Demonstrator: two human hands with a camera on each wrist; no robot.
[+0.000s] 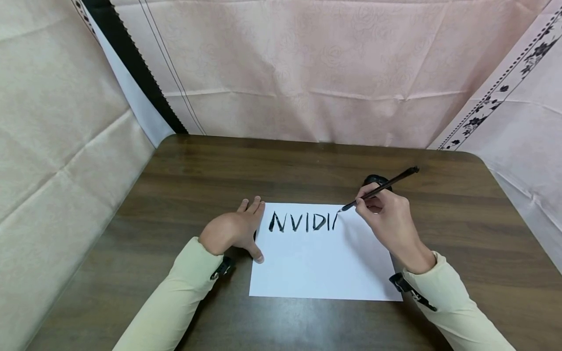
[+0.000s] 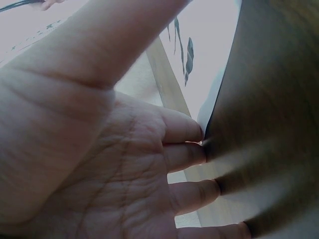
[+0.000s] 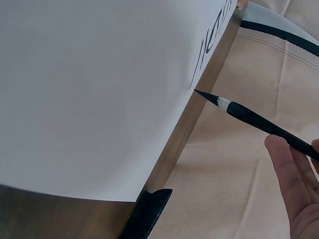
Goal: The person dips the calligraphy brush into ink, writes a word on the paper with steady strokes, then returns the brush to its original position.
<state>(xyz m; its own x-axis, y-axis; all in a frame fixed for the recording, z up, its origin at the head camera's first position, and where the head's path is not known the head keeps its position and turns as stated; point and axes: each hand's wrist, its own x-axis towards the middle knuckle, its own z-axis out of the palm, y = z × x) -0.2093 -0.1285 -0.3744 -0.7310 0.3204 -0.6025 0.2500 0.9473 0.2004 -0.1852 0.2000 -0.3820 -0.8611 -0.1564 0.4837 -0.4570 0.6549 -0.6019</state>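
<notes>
A white sheet of paper (image 1: 320,268) lies on the wooden table, with black letters (image 1: 303,222) reading "NVIDI" and one more slanted stroke near its top edge. My right hand (image 1: 391,224) pinches a black writing brush (image 1: 386,185). In the right wrist view the dark tip of the brush (image 3: 249,116) is at the paper's edge area, by the end of the last stroke. My left hand (image 1: 237,226) rests at the paper's left edge, thumb on the sheet and fingers spread straight. The left wrist view shows its fingertips (image 2: 187,130) along the paper's border.
Behind the right hand, partly hidden, sits a small black dish-like object (image 1: 375,180); its dark side (image 3: 147,214) shows in the right wrist view. The brown table (image 1: 184,165) ends at a far edge with rounded corners. Pale patterned cloth (image 1: 307,68) hangs beyond it.
</notes>
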